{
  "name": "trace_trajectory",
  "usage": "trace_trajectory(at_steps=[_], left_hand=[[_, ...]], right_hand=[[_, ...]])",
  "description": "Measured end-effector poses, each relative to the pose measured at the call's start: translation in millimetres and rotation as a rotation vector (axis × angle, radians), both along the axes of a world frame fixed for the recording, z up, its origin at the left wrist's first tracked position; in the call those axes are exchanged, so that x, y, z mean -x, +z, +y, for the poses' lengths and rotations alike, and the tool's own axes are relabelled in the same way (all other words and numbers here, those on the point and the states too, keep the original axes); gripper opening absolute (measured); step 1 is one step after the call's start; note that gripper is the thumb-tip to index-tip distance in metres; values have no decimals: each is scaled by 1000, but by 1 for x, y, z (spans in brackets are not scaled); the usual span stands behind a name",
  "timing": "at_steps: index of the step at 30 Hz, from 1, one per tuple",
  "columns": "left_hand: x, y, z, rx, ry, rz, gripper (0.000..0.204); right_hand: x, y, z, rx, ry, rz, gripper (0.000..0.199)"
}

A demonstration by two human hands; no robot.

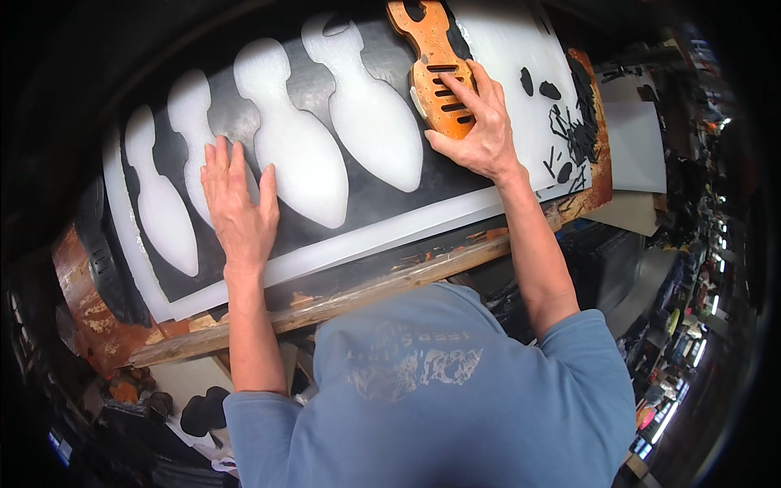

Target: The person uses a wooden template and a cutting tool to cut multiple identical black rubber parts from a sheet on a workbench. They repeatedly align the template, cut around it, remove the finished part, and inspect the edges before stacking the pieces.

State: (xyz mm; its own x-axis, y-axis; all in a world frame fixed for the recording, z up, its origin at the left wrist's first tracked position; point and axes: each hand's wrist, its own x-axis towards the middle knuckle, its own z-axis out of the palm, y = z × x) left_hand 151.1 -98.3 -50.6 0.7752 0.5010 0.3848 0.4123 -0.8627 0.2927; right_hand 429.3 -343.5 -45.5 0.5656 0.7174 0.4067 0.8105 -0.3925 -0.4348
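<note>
Head view: left hand [238, 205] spread flat, pressing black sheet [382, 191] with sole-shaped cut-outs; looks thin, floppy, light. Right hand [478, 128] fingers splayed, bearing down on orange slotted template [435, 69], apparently stiff; best gripped by its edges. Beyond right hand, black offcuts [573, 134]. Worn wooden tabletop [342, 301]; cluttered workshop around.

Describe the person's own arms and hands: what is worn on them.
Both hands are bare: left hand, right hand, with no gloves, rings or watch visible. The forearms are bare too. Blue sleeves are pushed up near the elbows, part of a blue top with a faded print.
</note>
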Motion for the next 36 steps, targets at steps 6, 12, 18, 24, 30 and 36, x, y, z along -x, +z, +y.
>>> trace_trajectory(at_steps=[6,12,18,24,30,36], left_hand=[[-2,4,-1,124,-17,-174,45],[34,26,-48,359,-140,-329,26],[65,9,-156,613,-291,-360,10],[67,-17,-165,308,-244,-272,10],[72,-19,-166,230,-190,-337,7],[77,-29,-166,173,-96,-344,4]], right_hand=[[-6,0,-2,11,35,28,83],[12,2,-26,-117,-97,277,80],[34,-20,-33,-241,-114,154,63],[39,-16,-33,-220,-14,-107,46],[62,13,-89,-418,23,101,18],[-12,78,-98,-752,-144,-46,13]])
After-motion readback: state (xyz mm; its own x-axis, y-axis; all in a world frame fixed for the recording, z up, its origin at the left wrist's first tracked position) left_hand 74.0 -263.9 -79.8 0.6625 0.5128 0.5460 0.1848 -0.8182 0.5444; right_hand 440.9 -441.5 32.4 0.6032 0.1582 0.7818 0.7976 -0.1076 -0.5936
